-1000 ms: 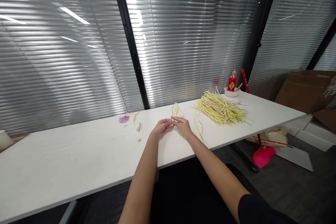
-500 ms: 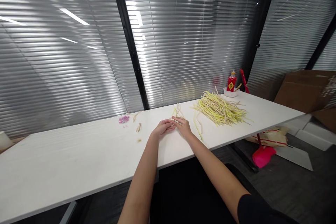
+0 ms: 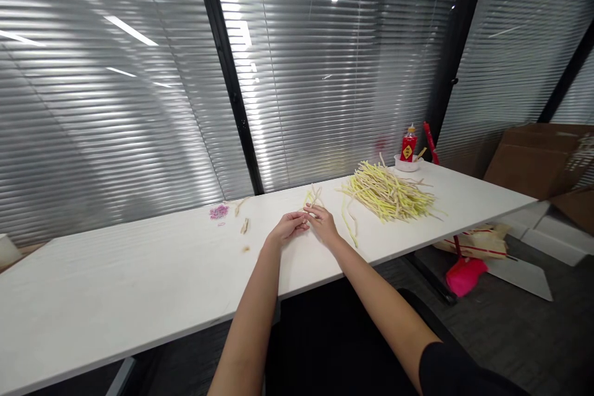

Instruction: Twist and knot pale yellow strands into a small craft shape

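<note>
Both hands [image 3: 304, 224] still pinch strand bundle [image 3: 314, 197]; loop lower, flatter than before.

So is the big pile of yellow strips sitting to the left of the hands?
No, the pile of yellow strips lies on the white table to the right of the left hand and right hand.
</note>
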A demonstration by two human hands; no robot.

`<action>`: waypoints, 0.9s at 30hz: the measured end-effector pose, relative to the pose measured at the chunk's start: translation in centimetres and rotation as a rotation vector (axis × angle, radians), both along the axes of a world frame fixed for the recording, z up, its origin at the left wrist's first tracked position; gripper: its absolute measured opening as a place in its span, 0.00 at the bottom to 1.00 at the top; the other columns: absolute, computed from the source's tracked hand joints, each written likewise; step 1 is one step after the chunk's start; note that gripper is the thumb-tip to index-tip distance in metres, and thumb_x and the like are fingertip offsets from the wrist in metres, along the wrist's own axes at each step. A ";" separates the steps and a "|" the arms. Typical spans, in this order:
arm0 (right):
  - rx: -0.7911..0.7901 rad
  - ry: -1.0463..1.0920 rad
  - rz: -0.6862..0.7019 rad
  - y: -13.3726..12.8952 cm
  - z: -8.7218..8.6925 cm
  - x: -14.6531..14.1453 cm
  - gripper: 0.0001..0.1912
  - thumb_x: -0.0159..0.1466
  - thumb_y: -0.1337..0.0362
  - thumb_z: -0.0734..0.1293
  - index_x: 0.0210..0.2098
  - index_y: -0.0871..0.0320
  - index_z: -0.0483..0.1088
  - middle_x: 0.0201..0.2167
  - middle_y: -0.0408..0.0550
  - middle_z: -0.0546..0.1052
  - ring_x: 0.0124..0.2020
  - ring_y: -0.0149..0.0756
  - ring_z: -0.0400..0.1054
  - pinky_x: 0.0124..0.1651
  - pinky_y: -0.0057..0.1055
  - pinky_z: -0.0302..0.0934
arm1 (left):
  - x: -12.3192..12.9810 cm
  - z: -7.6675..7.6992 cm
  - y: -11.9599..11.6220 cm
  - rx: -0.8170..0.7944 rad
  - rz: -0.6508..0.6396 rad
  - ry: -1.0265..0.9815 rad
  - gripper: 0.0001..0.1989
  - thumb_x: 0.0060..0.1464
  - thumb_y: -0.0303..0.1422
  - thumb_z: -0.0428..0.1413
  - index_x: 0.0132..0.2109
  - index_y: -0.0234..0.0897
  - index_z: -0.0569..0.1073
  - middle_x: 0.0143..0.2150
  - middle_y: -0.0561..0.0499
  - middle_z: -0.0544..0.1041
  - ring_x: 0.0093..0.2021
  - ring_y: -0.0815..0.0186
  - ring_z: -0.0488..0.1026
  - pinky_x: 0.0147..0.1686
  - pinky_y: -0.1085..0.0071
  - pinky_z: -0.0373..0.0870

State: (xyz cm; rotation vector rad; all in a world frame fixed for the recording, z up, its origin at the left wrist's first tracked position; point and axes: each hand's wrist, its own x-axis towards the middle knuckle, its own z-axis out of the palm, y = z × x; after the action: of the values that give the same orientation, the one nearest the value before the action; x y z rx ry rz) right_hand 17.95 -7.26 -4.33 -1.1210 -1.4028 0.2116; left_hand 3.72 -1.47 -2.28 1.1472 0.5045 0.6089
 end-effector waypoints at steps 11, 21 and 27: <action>-0.151 0.332 -0.068 0.1 0.4 -0.4 0.21 0.51 0.53 0.70 0.40 0.57 0.70 0.39 0.48 0.72 0.29 0.30 0.64 0.33 0.29 0.61 | 0.4 0.2 0.1 0.029 0.226 0.001 0.11 0.45 0.29 0.62 0.38 0.30 0.73 0.28 0.53 0.71 0.25 0.76 0.70 0.36 0.74 0.70; -0.284 0.590 0.102 0.7 0.2 -0.3 0.24 0.50 0.50 0.69 0.39 0.60 0.69 0.27 0.44 0.71 0.22 0.26 0.59 0.23 0.24 0.53 | 0.4 -0.3 0.1 0.117 0.159 0.007 0.19 0.37 0.37 0.66 0.37 0.30 0.75 0.26 0.53 0.72 0.26 0.76 0.68 0.39 0.71 0.68; -0.244 0.658 0.186 0.8 0.5 -0.2 0.20 0.50 0.52 0.69 0.34 0.60 0.69 0.24 0.42 0.69 0.18 0.22 0.53 0.20 0.24 0.47 | 0.4 -0.1 0.0 0.159 0.133 0.051 0.21 0.38 0.38 0.65 0.40 0.31 0.75 0.30 0.51 0.73 0.25 0.76 0.68 0.37 0.70 0.68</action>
State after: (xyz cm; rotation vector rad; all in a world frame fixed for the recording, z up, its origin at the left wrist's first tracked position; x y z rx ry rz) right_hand 17.73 -6.49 -3.81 -0.9861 -0.8985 0.8254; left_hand 4.16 -1.50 -2.37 1.2897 0.5875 0.7463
